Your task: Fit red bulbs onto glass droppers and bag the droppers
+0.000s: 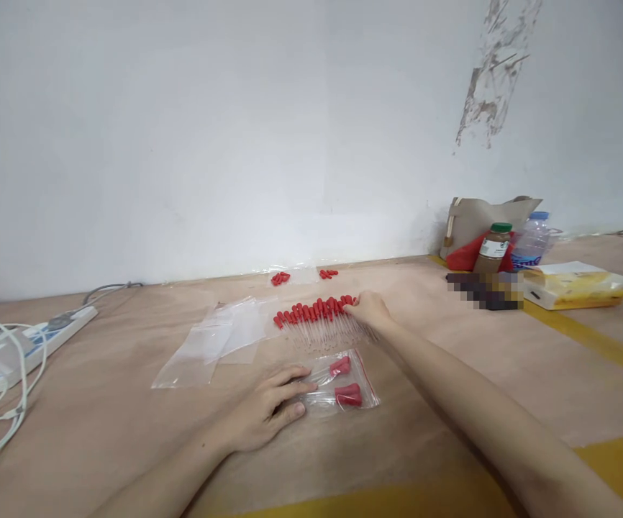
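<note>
A row of glass droppers with red rubber bulbs (pixel 311 314) lies side by side on the brown surface, their clear tubes pointing toward me. At the row's right end, my right hand (pixel 370 311) closes its thumb and fingers on a red-bulbed dropper; the fingertips are partly hidden. Nearer to me lies a clear zip bag (pixel 362 385) with red-bulbed droppers inside. My left hand (pixel 268 406) rests with its fingers apart on the left end of that bag. Left of the row, several flat clear plastic bags (pixel 198 352) overlap.
Two small groups of red bulbs (pixel 280 278) lie near the wall on clear plastic. A power strip (pixel 57 334) with white cables is at left. At right stand a green-lidded jar (pixel 493 248), a plastic bottle (pixel 531 237), a beige bag (pixel 478 216) and a yellow tissue pack (pixel 578 288).
</note>
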`<state>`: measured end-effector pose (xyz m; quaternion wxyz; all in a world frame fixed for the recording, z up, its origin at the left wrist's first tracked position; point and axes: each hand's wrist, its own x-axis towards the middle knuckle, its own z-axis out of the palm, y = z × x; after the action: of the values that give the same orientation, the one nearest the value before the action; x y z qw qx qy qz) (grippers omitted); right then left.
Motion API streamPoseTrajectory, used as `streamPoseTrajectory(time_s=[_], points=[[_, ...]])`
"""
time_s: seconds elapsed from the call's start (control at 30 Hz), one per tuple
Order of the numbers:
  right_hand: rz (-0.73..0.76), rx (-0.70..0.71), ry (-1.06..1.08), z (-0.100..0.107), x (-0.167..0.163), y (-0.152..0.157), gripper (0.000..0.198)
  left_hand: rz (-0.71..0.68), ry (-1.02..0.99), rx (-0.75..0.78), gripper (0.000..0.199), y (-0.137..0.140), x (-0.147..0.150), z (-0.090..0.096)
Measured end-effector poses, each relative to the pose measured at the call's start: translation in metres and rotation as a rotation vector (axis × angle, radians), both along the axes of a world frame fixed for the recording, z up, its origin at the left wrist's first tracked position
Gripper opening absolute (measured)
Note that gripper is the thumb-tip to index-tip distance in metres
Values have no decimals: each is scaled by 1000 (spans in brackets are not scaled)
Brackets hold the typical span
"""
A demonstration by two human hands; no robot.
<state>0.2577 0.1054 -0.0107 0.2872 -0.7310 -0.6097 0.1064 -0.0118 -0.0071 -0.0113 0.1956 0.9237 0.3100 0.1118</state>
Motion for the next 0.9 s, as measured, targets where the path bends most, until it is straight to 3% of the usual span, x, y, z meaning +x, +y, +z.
streamPoseTrajectory(time_s=[0.23,0.43,0.5,0.6,0.73,0.9], points=[[-32,-71,51,0,-1,15,25,-17,-16,17,36,0,0,-2],[34,49,144,17,8,-14,24,-25,-38,21,36,-1,1,-1],[101,99,248,15,16,-35,25,-23,-40,24,36,-1,1,-1],[258,192,699,2,28,-65,32,-22,-45,33,36,-1,0,-2],[149,241,965,-16,34,-91,76,-15,-37,27,36,0,0,-3],[127,175,1121,-28,23,-100,69,0,-37,9,36,0,0,-2]])
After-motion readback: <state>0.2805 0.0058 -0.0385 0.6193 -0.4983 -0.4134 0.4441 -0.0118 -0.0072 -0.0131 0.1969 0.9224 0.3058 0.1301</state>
